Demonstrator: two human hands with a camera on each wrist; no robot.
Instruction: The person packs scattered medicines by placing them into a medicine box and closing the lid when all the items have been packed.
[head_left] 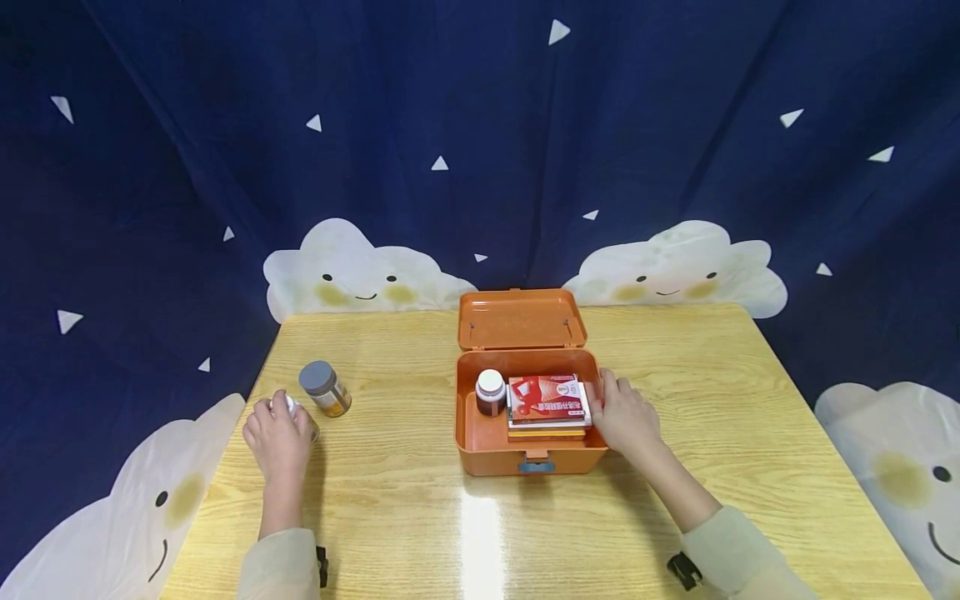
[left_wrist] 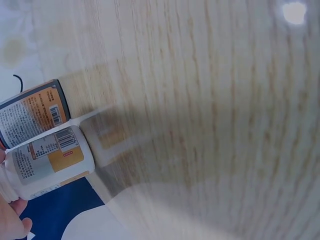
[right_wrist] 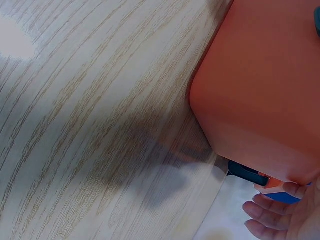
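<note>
My left hand (head_left: 279,437) grips a white pill bottle (left_wrist: 50,167) by its cap end, at the left of the table. Orange-and-white label print shows on that bottle in the left wrist view. Just beside it stands a jar (head_left: 332,398) with a grey lid and orange label. At the right wall of an open orange box (head_left: 487,462), my right hand (head_left: 628,421) holds the rim, thumb over the edge and the other fingers outside. Inside the box are a dark bottle with a white cap (head_left: 491,383) and a stack of medicine boxes (head_left: 546,398), a red one on top.
The box lid (head_left: 521,321) is tipped back, away from me. A blue-grey latch (head_left: 536,467) sits on the front wall. The wooden table (head_left: 397,500) meets a dark blue curtain (head_left: 480,100) with white clouds and triangles at its back and sides.
</note>
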